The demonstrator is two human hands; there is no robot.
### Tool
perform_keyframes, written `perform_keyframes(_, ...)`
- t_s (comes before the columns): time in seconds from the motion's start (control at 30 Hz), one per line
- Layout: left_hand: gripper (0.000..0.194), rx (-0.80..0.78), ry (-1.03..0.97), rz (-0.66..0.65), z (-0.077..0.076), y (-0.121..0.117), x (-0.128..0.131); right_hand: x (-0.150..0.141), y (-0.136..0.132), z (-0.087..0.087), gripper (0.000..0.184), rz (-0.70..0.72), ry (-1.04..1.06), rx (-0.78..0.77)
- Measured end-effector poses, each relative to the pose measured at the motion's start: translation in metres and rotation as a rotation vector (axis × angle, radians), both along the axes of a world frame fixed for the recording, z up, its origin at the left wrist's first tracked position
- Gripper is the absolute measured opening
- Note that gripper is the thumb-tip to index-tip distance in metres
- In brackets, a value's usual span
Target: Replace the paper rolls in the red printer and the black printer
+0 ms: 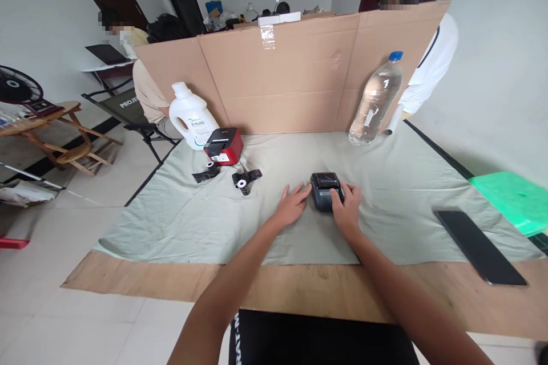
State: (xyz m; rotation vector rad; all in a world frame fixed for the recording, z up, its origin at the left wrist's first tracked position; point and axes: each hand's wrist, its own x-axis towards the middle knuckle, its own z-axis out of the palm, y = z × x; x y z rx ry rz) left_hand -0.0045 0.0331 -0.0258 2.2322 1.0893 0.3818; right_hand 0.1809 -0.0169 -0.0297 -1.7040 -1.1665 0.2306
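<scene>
Small black device [323, 194] on cloth-covered surface [295, 248], between both hands. Left hand [293, 204] loose, fingers spread, tips at device's left edge. Right hand [348, 205] along right side, thumb over front; gripping or resting, cannot tell. Leftward, red-black box [231, 147]. Behind, cardboard panel [282, 85]. Rightward, phone [479, 246].

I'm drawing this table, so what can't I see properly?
All in the head view:
Dark device: right side, partly hidden by the right hand.
White jug: label writing, too small.
Red box: label print, too small.
Green thing: cut off by the right edge.
</scene>
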Motion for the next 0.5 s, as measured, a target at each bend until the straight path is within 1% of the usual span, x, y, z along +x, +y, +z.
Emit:
perform_keyframes(0.1,0.067,-0.077,-0.067,0.013,0.001,0.004,0.002,0.004,0.002,0.005,0.051,-0.005,0.142,0.032)
perform_keyframes(0.2,0.061,-0.159,-0.169,0.112,-0.002,0.008,0.007,0.006,0.004,0.009,0.049,0.010,0.257,0.064)
perform_keyframes(0.27,0.057,-0.191,-0.248,0.189,-0.002,0.008,0.010,0.006,0.005,0.011,0.047,0.025,0.291,0.074)
perform_keyframes(0.33,0.052,-0.145,-0.335,0.253,0.000,0.005,0.013,0.006,0.005,0.011,0.046,0.035,0.306,0.079)
perform_keyframes(0.4,0.049,-0.028,-0.383,0.272,0.005,-0.001,0.017,0.006,0.005,0.010,0.046,0.039,0.309,0.082)
perform_keyframes(0.43,0.050,0.034,-0.375,0.254,0.008,-0.004,0.019,0.007,0.005,0.009,0.046,0.040,0.308,0.083)
perform_keyframes(0.5,0.057,0.132,-0.315,0.193,0.015,-0.009,0.025,0.008,0.005,0.007,0.047,0.043,0.304,0.087)
